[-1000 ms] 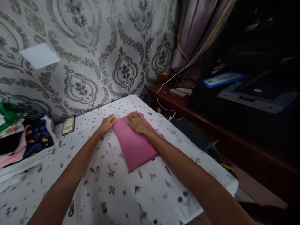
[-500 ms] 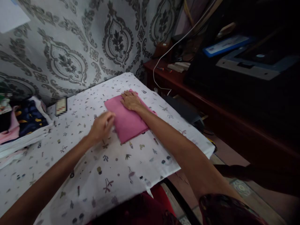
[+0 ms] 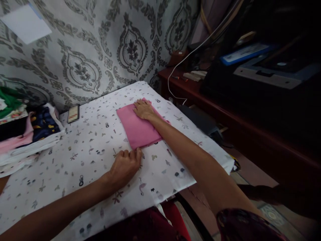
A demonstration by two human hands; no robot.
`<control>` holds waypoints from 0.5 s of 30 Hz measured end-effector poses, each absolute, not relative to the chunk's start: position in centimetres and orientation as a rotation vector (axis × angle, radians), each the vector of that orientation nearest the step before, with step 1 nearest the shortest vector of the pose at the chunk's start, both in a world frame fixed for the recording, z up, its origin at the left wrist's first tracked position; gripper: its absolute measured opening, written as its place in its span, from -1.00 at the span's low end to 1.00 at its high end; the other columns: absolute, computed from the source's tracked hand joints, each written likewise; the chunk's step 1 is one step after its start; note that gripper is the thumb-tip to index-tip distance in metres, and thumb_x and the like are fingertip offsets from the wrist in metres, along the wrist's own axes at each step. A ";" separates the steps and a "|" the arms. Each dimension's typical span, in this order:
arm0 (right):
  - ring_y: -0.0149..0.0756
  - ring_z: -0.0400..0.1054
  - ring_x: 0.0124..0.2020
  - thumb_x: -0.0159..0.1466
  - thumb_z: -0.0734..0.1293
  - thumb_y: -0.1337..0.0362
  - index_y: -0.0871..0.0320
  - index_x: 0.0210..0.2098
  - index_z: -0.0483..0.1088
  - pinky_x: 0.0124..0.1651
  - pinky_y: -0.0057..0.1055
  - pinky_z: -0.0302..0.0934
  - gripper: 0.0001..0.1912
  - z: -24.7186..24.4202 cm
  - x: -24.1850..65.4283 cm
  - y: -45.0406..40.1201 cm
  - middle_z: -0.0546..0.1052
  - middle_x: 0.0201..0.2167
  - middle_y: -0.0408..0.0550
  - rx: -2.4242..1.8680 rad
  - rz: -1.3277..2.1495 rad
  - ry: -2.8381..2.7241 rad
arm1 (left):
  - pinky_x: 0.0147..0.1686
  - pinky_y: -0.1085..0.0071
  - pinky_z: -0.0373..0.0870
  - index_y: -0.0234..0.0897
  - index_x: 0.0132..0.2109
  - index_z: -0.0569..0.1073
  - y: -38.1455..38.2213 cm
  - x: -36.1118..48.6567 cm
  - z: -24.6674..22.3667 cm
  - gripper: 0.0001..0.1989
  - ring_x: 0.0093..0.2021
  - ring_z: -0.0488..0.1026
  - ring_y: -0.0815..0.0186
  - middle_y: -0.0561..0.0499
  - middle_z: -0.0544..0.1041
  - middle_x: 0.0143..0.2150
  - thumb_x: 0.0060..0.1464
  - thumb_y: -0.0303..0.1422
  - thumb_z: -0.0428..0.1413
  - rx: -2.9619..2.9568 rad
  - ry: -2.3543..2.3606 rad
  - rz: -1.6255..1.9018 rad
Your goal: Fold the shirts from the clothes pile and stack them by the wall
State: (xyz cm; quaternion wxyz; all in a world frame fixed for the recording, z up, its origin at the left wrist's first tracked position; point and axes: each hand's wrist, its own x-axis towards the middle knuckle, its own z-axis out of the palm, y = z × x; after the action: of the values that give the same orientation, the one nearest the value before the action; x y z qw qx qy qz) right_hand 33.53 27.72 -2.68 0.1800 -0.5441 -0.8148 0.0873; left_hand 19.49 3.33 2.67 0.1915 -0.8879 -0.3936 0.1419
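A folded pink cloth (image 3: 135,129) lies flat on the white printed tablecloth (image 3: 95,174). My right hand (image 3: 144,109) rests palm down on its far right part, fingers stretched out and slightly spread. At the near corner of the cloth is my left hand (image 3: 127,164), its fingers curled and the thumb side closed on that corner. The fingertips are partly hidden, but they touch the edge. Small ruffles show along the cloth's right side, beside my right wrist.
Folded clothes (image 3: 30,134) are stacked at the left. A phone (image 3: 73,113) leans near the patterned wall. Right of the table stands a dark red wooden desk (image 3: 225,117) with a white cable (image 3: 168,80) hanging over it. A bit of skin shows at the left edge.
My left hand has moved from the left side of the pink cloth toward me and right, to its near corner. My right hand stays flat on it. The view has shifted slightly.
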 end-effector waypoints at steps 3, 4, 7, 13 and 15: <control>-0.05 0.05 0.35 0.42 0.06 0.20 0.28 0.21 0.30 0.35 -0.05 -0.19 -0.53 -2.7 33.5 27.7 0.28 0.31 0.20 -1.541 0.229 -2.299 | -0.42 0.27 0.42 -0.49 0.22 0.34 3.5 20.2 3.3 -0.51 -0.40 0.56 0.12 -0.24 0.58 -0.34 0.13 -0.65 -0.01 -2.501 -1.207 0.433; -0.06 0.06 0.34 0.42 0.06 0.20 0.28 0.20 0.31 0.35 -0.06 -0.19 -0.53 -2.6 33.5 27.6 0.28 0.31 0.20 -1.543 0.221 -2.297 | -0.42 0.27 0.42 -0.48 0.18 0.36 3.5 20.4 3.5 -0.54 -0.41 0.56 0.11 -0.23 0.58 -0.36 0.13 -0.65 -0.02 -2.509 -1.244 0.451; -0.07 0.09 0.32 0.42 0.07 0.21 0.26 0.19 0.32 0.34 -0.07 -0.18 -0.55 -2.6 33.5 27.5 0.30 0.29 0.19 -1.549 0.205 -2.298 | -0.42 0.24 0.39 -0.44 -0.04 0.48 3.9 20.6 3.7 -0.65 -0.40 0.56 0.05 -0.27 0.57 -0.38 0.12 -0.67 -0.09 -2.551 -1.341 0.507; -0.06 0.08 0.33 0.43 0.07 0.20 0.27 0.18 0.31 0.34 -0.06 -0.18 -0.55 -2.6 33.5 27.7 0.30 0.29 0.19 -1.540 0.223 -2.313 | -0.42 0.24 0.33 -0.37 -0.01 0.48 3.6 19.7 2.4 -0.63 -0.45 0.49 0.09 -0.26 0.54 -0.43 0.10 -0.59 -0.08 -2.616 -1.533 0.355; -0.06 0.06 0.33 0.43 0.07 0.21 0.28 0.19 0.31 0.35 -0.05 -0.20 -0.55 -2.6 33.6 27.8 0.29 0.29 0.20 -1.539 0.236 -2.313 | -0.42 0.24 0.32 -0.34 -0.03 0.49 2.9 18.9 1.7 -0.68 -0.49 0.44 0.14 -0.22 0.52 -0.46 0.11 -0.54 -0.04 -2.686 -1.613 0.138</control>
State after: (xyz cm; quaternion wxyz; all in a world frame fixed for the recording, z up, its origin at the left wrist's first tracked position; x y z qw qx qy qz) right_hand 33.57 27.76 -2.61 0.1755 -0.5434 -0.8167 0.0832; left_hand 18.92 2.87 1.74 0.0028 -0.8564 -0.5144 0.0440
